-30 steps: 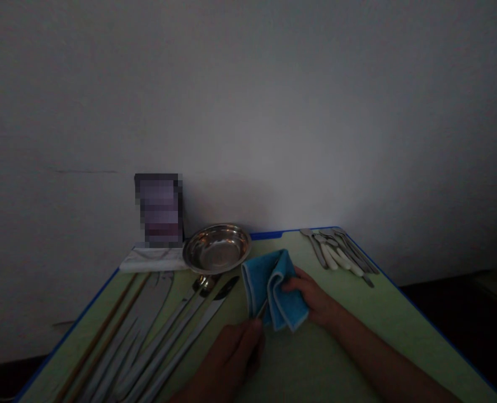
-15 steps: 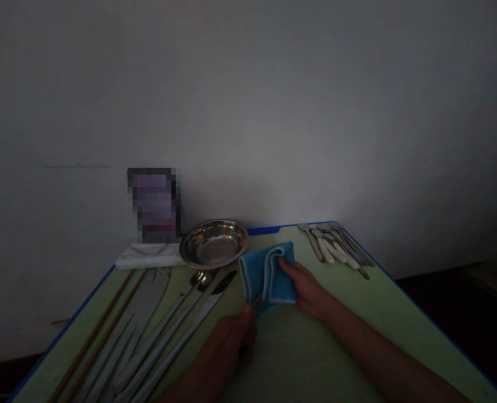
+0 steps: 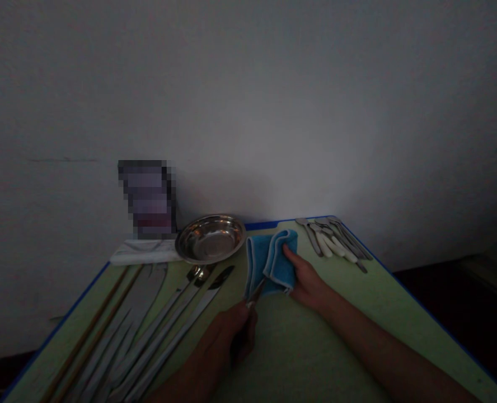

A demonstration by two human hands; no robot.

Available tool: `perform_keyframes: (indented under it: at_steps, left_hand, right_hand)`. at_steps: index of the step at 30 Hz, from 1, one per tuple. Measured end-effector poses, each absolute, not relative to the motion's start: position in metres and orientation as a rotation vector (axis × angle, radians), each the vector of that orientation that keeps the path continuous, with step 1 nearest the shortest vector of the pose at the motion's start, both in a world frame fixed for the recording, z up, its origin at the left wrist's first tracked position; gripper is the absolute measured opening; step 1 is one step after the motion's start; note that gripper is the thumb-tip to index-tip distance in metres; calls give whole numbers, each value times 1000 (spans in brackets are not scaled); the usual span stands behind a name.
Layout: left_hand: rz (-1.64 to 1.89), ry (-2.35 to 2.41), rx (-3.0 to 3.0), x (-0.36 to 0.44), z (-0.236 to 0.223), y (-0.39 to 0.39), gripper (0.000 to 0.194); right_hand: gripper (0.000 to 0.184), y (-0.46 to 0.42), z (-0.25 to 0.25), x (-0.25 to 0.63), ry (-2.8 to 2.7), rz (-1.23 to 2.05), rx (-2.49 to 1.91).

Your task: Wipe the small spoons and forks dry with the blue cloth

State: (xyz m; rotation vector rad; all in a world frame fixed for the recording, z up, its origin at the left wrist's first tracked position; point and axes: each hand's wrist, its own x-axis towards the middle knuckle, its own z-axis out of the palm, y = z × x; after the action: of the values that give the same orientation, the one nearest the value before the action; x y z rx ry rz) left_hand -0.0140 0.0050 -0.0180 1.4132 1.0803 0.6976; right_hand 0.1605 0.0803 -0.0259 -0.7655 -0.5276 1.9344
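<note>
My right hand [image 3: 309, 280] is closed on a folded blue cloth [image 3: 282, 263] with pale edging, its thumb pressed on the near fold. My left hand [image 3: 235, 333] is closed around a slim metal utensil [image 3: 257, 291], which points up toward the cloth. The utensil's far end meets the cloth's folds, so its kind cannot be made out. Left of my left hand lie a table knife [image 3: 206, 302] and several long metal utensils, some with spoon-like ends. Both hands are above the green table [image 3: 299, 352].
A shiny steel bowl [image 3: 210, 240] stands at the back by the wall. Beside it are a white folded cloth [image 3: 143, 252] and a blurred upright panel [image 3: 148, 196]. Wooden chopsticks [image 3: 93, 330] lie at the left. Several forks and spoons [image 3: 336, 243], some white-handled, lie at back right.
The view has shifted slightly. The cloth has turned a little in my right hand, and more of the metal utensil shows between my left hand and the cloth.
</note>
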Motion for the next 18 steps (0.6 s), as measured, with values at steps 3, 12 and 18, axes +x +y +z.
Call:
perform_keyframes:
  at_steps: [3, 12, 18]
  left_hand:
    - [695, 1062, 1369, -14, -19, 7, 46]
    - [661, 1140, 1490, -15, -14, 7, 45]
    - [720, 1151, 1352, -14, -23, 11, 45]
  right_hand:
    - [34, 80, -27, 162, -534, 1950, -743]
    - [28, 79, -36, 163, -704, 1860, -791]
    - [27, 78, -34, 165, -761, 1892, -786]
